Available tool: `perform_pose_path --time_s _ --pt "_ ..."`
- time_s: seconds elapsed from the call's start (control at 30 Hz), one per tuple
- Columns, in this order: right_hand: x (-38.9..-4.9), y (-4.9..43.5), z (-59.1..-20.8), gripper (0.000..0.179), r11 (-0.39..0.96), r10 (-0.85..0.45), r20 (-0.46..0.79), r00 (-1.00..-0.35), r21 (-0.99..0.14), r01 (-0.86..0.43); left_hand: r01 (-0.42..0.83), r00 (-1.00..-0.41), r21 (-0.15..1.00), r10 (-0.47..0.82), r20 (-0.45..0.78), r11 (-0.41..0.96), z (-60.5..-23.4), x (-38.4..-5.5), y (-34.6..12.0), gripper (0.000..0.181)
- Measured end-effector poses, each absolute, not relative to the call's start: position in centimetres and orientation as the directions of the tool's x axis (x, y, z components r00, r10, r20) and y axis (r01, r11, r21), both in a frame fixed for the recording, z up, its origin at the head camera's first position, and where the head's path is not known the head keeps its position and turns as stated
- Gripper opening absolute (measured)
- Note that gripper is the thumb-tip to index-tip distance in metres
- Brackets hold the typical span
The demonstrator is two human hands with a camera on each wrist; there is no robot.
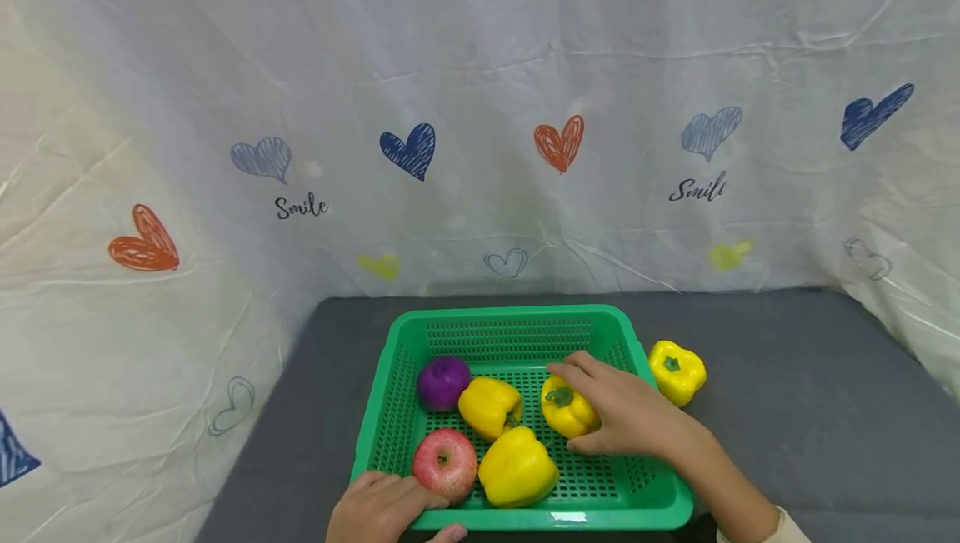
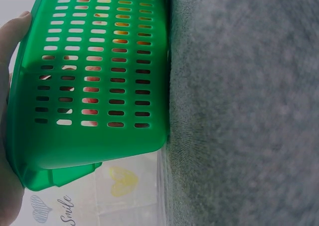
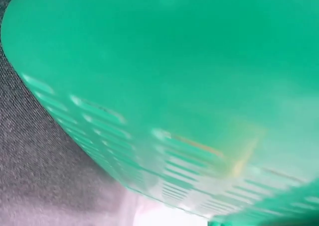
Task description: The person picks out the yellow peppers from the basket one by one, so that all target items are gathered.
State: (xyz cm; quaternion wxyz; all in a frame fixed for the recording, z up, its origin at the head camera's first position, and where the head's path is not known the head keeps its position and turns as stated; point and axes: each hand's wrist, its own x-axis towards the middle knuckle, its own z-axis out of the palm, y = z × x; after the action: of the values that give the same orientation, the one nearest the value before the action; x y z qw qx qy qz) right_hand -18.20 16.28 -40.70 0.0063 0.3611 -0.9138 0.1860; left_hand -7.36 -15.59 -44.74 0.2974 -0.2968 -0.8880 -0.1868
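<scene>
Inside the green plastic basket [image 1: 577,518], my right hand [image 1: 611,406] grips a yellow bell pepper [image 1: 564,414], fingers over its far side and thumb at its near side. My left hand [image 1: 386,510] holds the basket's near left rim, its fingers reaching over beside a red apple [image 1: 445,465]. Two more yellow bell peppers, a smaller one [image 1: 489,408] and a larger one [image 1: 517,470], lie in the middle. A round purple item [image 1: 442,383] sits at the back left. In the left wrist view, the left hand [image 2: 10,136] wraps the edge of the slotted basket wall [image 2: 99,141].
Another yellow bell pepper [image 1: 677,372] lies outside the basket, by its right wall. Dark grey cloth [image 1: 810,410] covers the table. A white curtain [image 1: 480,226] printed with hearts and "Smile" hangs behind it and along the left side.
</scene>
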Motion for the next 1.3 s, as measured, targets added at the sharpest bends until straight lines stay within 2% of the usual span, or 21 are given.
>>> perform_pose_path --time_s 0.17,0.53,0.9,1.17,1.3 --pt "-17.7 17.0 -40.2 0.082 0.668 -0.643 0.166 -0.748 -0.357 -0.653 0.650 -0.632 0.145 0.425 0.648 0.746 -44.7 -7.6 -15.7 0.020" --pt "-16.2 18.0 -39.6 0.078 0.646 -0.617 0.233 -0.752 -0.395 -0.653 0.622 -0.664 0.177 0.394 0.636 0.763 -44.8 -7.2 -15.5 0.018" --pt "-14.4 19.2 -38.5 0.078 0.653 -0.575 0.288 -0.766 -0.403 -0.641 0.633 -0.626 0.147 0.391 0.675 0.760 -44.9 -7.4 -15.5 0.019" --pt "-13.1 20.3 -37.3 0.081 0.706 -0.478 0.286 -0.830 -0.437 -0.557 0.641 -0.612 0.141 0.391 0.687 0.755 -44.8 -7.4 -15.4 0.019" --pt "-12.7 21.0 -37.3 0.086 0.712 -0.450 0.344 -0.824 -0.419 -0.564 0.627 -0.632 0.152 0.385 0.672 0.764 -44.8 -7.3 -15.4 0.018"
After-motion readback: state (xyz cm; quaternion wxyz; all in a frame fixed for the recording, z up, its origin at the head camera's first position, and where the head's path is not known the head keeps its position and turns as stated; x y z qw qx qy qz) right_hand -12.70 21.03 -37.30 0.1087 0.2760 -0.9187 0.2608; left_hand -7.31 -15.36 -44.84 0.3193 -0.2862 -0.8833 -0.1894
